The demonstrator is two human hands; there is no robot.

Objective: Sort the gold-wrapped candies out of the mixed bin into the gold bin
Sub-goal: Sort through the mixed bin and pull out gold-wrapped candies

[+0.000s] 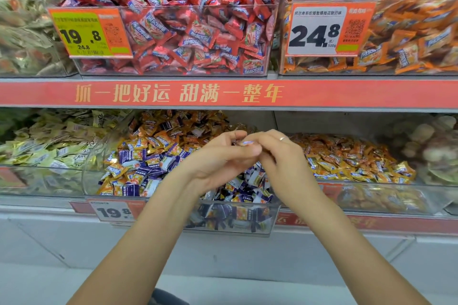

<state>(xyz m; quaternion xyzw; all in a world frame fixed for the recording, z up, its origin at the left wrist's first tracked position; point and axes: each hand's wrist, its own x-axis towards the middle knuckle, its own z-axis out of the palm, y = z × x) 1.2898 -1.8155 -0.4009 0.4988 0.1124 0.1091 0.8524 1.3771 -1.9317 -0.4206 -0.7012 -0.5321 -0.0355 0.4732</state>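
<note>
Both forearms are reaching up from the bottom edge, meeting at frame centre over the mixed bin point(104, 176). Left hand point(218, 158) and right hand point(277, 153) are pinching one small, mostly hidden candy point(244, 142); its colour is unclear. Right of centre, the gold bin point(386, 195) is sitting partly cut off.

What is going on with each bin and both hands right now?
Left hand: fingers curled, meeting the right hand.
Right hand: pinching a small candy.
Mixed bin: purple and orange candies together.
Gold bin: part full.
Red bin: heaped full.
</note>
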